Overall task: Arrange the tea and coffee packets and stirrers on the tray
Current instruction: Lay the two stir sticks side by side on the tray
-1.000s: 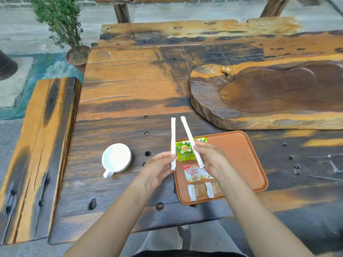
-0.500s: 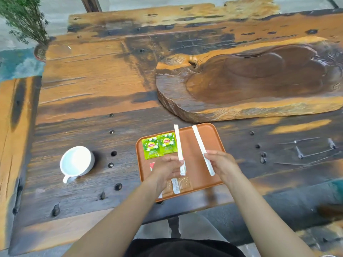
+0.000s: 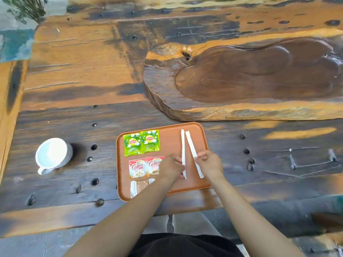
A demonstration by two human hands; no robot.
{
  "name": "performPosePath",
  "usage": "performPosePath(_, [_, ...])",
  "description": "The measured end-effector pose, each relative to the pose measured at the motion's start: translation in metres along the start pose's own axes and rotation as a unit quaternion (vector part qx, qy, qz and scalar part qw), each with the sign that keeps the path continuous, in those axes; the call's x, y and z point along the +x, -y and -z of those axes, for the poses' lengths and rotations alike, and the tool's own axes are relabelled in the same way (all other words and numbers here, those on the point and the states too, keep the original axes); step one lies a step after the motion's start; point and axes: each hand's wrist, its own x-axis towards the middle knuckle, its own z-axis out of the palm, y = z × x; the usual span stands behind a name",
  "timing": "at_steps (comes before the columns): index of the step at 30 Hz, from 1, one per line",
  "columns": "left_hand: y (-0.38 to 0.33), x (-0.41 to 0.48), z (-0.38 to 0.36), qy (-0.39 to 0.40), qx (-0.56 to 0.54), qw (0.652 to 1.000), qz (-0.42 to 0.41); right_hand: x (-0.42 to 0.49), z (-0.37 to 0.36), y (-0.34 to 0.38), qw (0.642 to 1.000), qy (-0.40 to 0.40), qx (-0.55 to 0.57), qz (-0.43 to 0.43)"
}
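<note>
An orange tray (image 3: pixel 201 136) lies near the table's front edge. On its left side sit two green tea packets (image 3: pixel 141 142), two red and white Coffee mate packets (image 3: pixel 143 166) below them, and brown sugar sachets (image 3: pixel 139 186) at the front, partly hidden by my left forearm. My left hand (image 3: pixel 171 168) pinches one white paper-wrapped stirrer (image 3: pixel 183 145). My right hand (image 3: pixel 209 162) pinches a second white stirrer (image 3: pixel 191 143). Both stirrers lie lengthwise over the tray's right half, their far tips close together.
A white cup (image 3: pixel 52 154) stands left of the tray. A large carved wooden slab (image 3: pixel 250 76) sits behind the tray to the right. A wooden bench (image 3: pixel 9 101) runs along the left, with a potted plant (image 3: pixel 26 8) at the far left corner.
Both hands carried the stirrers from the tray's left edge over to its right half and brought them closer together. The view has shifted, showing the tea and Coffee mate packets uncovered.
</note>
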Motion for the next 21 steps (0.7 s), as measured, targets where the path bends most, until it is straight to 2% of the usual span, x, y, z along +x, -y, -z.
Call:
performPosePath(8, [0.013,-0.008,-0.015,-0.058,0.162,0.982,-0.074,-0.003,-0.004,-0.012,0.977,0.001,-0.182,0.110])
performPosePath(12, [0.022,-0.015,-0.017,-0.094,0.326,0.924,-0.179,-0.006,-0.003,-0.017,0.957,-0.012,-0.231,0.178])
performPosePath(14, [0.024,-0.018,-0.020,-0.102,0.337,0.913,-0.208,-0.007,-0.002,-0.019,0.948,-0.009,-0.244,0.202])
performPosePath(17, [0.025,-0.016,-0.027,-0.099,0.314,0.916,-0.231,-0.007,-0.004,-0.020,0.942,0.011,-0.253,0.221])
performPosePath(21, [0.030,-0.010,-0.030,-0.101,0.328,0.912,-0.226,-0.007,-0.007,-0.022,0.943,0.025,-0.247,0.222])
